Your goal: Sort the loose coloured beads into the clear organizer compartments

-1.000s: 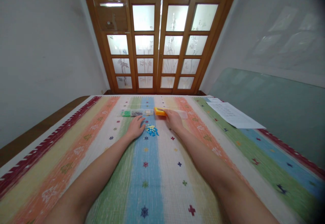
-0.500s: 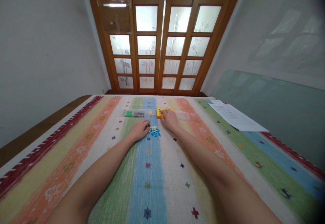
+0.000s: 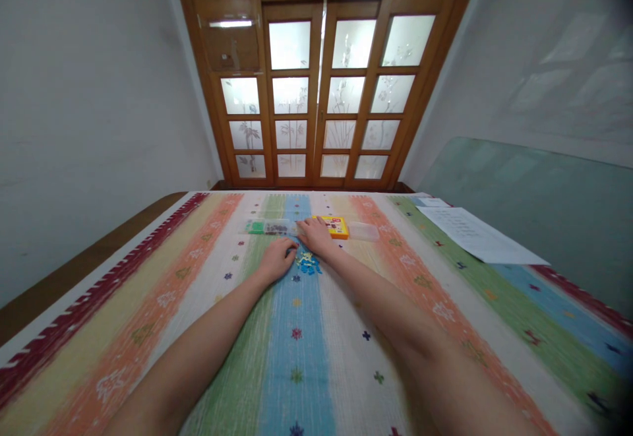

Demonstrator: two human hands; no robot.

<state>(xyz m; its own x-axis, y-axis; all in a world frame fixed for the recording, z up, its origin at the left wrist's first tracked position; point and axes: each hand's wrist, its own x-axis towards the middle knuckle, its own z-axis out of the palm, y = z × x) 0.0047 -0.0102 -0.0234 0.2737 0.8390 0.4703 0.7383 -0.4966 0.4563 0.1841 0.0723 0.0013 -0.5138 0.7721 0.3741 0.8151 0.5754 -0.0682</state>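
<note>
A small heap of blue and yellow pieces lies on the striped cloth. My left hand rests palm down just left of the heap, fingers curled onto the cloth beside it. My right hand lies just behind the heap, fingers bent toward a clear compartment box holding green and dark pieces. A yellow-orange tray with small pieces on it sits right of my right hand. Whether either hand holds a piece is too small to tell.
A clear plastic lid or box lies right of the yellow tray. Printed paper sheets lie at the cloth's far right. A glass pane leans on the right wall. Wooden doors stand behind the table.
My right hand has left the yellow tray and moved left toward the clear compartment box, uncovering the tray. My left hand stays beside the heap. The camera has tilted slightly.
</note>
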